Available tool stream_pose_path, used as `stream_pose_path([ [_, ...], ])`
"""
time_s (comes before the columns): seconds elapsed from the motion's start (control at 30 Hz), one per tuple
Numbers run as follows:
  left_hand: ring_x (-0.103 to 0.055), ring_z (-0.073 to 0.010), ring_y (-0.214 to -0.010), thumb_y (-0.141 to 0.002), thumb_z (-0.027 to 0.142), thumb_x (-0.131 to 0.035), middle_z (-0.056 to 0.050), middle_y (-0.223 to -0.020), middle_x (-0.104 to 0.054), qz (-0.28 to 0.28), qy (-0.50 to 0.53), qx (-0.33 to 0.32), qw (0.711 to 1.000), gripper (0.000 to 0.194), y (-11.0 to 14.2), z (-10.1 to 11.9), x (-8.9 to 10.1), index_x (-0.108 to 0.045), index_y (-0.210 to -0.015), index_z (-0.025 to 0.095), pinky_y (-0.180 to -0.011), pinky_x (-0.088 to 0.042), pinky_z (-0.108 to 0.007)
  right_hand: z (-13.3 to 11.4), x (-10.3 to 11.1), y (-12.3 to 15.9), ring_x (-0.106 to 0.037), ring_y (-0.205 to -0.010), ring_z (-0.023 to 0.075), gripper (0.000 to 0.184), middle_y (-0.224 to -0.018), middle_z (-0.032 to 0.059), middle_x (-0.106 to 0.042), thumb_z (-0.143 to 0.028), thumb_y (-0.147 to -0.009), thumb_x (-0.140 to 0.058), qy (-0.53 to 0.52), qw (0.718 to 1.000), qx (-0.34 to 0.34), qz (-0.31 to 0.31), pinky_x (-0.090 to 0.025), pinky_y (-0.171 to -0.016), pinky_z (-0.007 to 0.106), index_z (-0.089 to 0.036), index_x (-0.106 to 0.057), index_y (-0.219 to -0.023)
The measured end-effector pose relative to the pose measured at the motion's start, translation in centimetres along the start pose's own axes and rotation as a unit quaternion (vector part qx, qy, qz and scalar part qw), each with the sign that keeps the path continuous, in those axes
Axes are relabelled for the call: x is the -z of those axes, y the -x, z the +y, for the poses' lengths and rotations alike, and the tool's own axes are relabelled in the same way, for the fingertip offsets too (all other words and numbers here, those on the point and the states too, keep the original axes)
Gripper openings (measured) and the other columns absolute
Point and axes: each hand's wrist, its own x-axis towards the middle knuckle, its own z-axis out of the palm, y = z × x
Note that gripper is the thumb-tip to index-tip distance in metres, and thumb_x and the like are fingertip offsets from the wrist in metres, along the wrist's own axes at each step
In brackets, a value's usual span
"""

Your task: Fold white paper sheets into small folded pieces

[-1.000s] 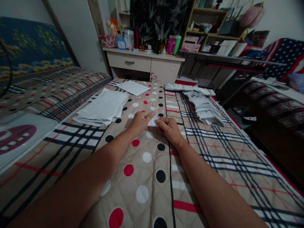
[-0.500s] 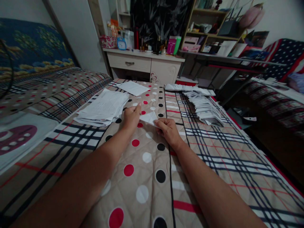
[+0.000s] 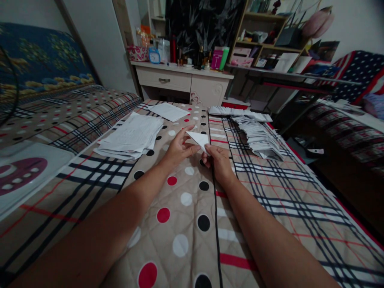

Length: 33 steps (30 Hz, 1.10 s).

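A small white folded paper, now a triangle, is raised a little above the bed. My right hand pinches its lower right corner between thumb and fingers. On the paper's left side, my left hand is spread in a C shape, thumb and forefinger apart; its fingertips are close to the paper's edge, and whether they touch it I cannot tell. A stack of white paper sheets lies to the left of my left hand. Beyond it is a single sheet. Off to the right stands a row of folded paper pieces.
Another long strip of folded pieces lies at the bed's far edge. The quilted bedspread has dots and plaid. A white bag with a purple print is at left. A dresser with bottles and a blue clock stands beyond the bed.
The paper has been lifted and turned into a steeper triangle, moving slightly right with my right hand. My left hand has gone from a closed grip at its left corner to spread fingers.
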Motion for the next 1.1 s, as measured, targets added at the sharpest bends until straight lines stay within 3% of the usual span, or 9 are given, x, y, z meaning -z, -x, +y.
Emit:
stream_pose_path([
  [0.1,-0.064,-0.0201,-0.103,-0.068,0.041,-0.080,-0.011,-0.126,-0.063,-0.010,0.014,-0.010,1.000,0.073,-0.07,-0.27,0.04,-0.050,-0.132,0.021,-0.074,-0.052,-0.023,0.01,0.03,0.02,-0.040,-0.039,0.0073,0.040,-0.048,-0.0017,-0.053,-0.049,-0.080,-0.059,0.004,1.000,-0.013,-0.020,-0.027,-0.041,0.022,-0.017,-0.057,-0.056],
  [0.23,-0.063,-0.0222,-0.107,-0.071,0.037,-0.078,-0.012,-0.129,-0.062,-0.022,0.031,0.000,0.999,0.067,-0.04,-0.32,0.26,-0.052,-0.131,0.019,-0.070,-0.053,-0.023,0.16,0.19,-0.11,-0.040,-0.039,0.0074,0.039,-0.047,-0.0018,-0.053,-0.047,-0.080,-0.060,-0.014,0.999,-0.019,-0.026,-0.027,-0.040,0.022,-0.018,-0.057,-0.055],
  [0.9,-0.066,-0.0177,-0.087,-0.064,0.019,-0.067,-0.007,-0.103,-0.072,0.012,0.076,0.039,0.996,0.050,0.14,-0.31,0.19,-0.062,-0.114,0.015,-0.068,-0.051,-0.023,-0.08,-0.19,0.06,-0.041,-0.038,0.0073,0.040,-0.047,-0.0010,-0.054,-0.047,-0.080,-0.059,0.024,0.998,-0.025,-0.049,-0.029,-0.040,0.021,-0.017,-0.057,-0.054],
  [1.1,-0.067,-0.0202,-0.088,-0.063,0.022,-0.063,-0.008,-0.107,-0.071,0.007,0.093,0.060,0.994,0.047,0.36,0.49,-0.23,-0.059,-0.110,0.016,-0.071,-0.054,-0.029,0.13,-0.26,0.12,-0.041,-0.038,0.0070,0.043,-0.048,-0.0010,-0.055,-0.050,-0.081,-0.059,0.043,0.996,-0.019,-0.071,-0.030,-0.041,0.021,-0.017,-0.058,-0.055],
])
